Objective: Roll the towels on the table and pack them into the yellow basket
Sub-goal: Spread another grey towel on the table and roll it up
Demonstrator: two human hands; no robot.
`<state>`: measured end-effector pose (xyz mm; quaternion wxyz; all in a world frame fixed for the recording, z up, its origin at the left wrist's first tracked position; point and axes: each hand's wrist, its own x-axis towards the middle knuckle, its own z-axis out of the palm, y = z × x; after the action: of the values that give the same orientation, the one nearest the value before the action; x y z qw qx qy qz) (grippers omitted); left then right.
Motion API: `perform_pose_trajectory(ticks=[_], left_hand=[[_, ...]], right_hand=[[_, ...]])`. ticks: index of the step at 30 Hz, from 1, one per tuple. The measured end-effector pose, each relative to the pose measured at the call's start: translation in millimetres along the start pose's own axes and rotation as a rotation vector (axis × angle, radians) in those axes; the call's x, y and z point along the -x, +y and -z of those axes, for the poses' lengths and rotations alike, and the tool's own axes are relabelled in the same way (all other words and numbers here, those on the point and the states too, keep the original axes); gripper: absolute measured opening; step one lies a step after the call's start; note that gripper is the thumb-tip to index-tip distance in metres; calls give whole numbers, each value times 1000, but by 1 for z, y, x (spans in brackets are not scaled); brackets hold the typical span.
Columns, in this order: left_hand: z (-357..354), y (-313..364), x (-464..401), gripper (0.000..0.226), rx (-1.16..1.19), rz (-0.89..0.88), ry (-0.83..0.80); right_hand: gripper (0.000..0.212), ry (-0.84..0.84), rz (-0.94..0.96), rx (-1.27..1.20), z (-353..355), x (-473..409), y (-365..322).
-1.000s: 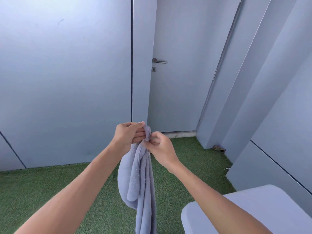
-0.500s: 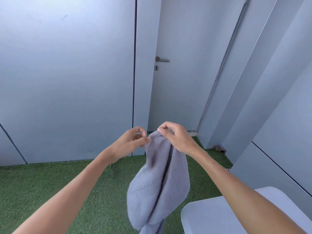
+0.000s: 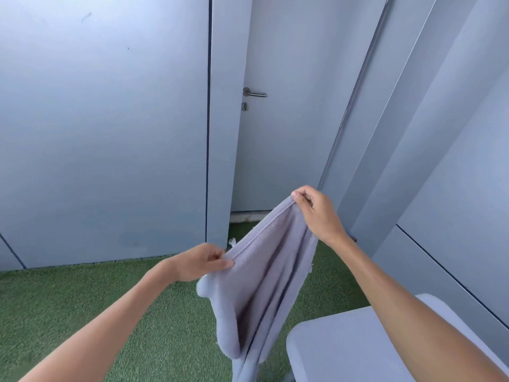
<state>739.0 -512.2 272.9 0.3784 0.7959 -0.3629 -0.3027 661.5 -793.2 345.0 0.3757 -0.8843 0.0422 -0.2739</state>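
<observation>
Two hands hold one grey towel (image 3: 264,277) in the air. Right hand (image 3: 316,213) fingers (image 3: 298,195) pinch its upper corner; left hand (image 3: 198,261) fingers (image 3: 223,261) pinch the same hem lower down. Below both grips the cloth hangs, beside the white table (image 3: 344,351).

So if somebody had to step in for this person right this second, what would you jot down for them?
Left hand: pinches the lower end of the towel's top edge.
Right hand: pinches the other end, held higher.
Towel: grey, hanging in the air above the grass, partly spread, not rolled.
Table: a bare corner shows at lower right.
Yellow basket and any other towels: out of view.
Done: towel picked up and opened between the hands.
Left: lay it on the table, roll it, pack it into the basket.
</observation>
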Motion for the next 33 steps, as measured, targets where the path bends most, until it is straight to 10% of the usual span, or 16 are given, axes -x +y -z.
perform_pose_trajectory(ticks=[5, 12, 18, 33], left_hand=[[2, -31, 11, 53, -80, 79, 150], [1, 30, 3, 37, 40, -130, 198], [1, 43, 8, 19, 151, -211, 164], [7, 14, 12, 16, 86, -115, 454]], right_hand=[[20, 54, -135, 100, 23, 1, 25], [35, -646, -152, -70, -19, 28, -23], [17, -845, -111, -140, -33, 32, -28], [7, -528, -107, -41, -44, 39, -20]])
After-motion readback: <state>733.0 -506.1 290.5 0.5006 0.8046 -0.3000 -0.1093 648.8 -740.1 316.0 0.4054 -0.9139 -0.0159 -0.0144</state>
